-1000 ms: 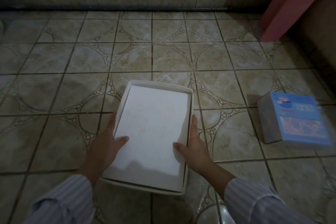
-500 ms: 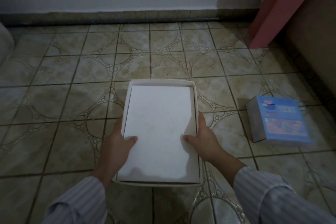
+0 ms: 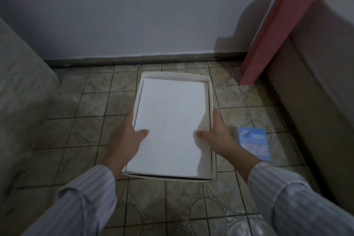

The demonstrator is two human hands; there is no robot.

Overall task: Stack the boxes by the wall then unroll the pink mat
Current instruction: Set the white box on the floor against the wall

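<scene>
Surroundings: a pale upholstered seat (image 3: 21, 105) fills the left side, and a second upholstered piece (image 3: 314, 90) runs along the right; the tiled floor (image 3: 92, 126) lies between them, ending at the white wall (image 3: 134, 11) with its dark skirting.
In the way: the floor strip between the white box and the wall shows only tiles; the two seats narrow the passage on either side.
White box (image 3: 171, 126): one, open-topped with a white sheet or insert inside, held lengthwise, its far end near the skirting (whether it rests on the floor cannot be told).
Blue box (image 3: 253, 142): one, on the floor just right of the right hand, partly hidden behind it, well short of the wall.
Pink mat (image 3: 275, 30): one, rolled up, standing tilted in the corner, leaning against the right-hand seat, its foot on the floor close to the wall.
Left hand (image 3: 126, 138): grip closed on the white box's left edge, thumb on top of the insert, fingers down the side.
Right hand (image 3: 217, 136): grip closed on the right edge the same way, thumb on top.
Sleeves: two, striped, pale.
</scene>
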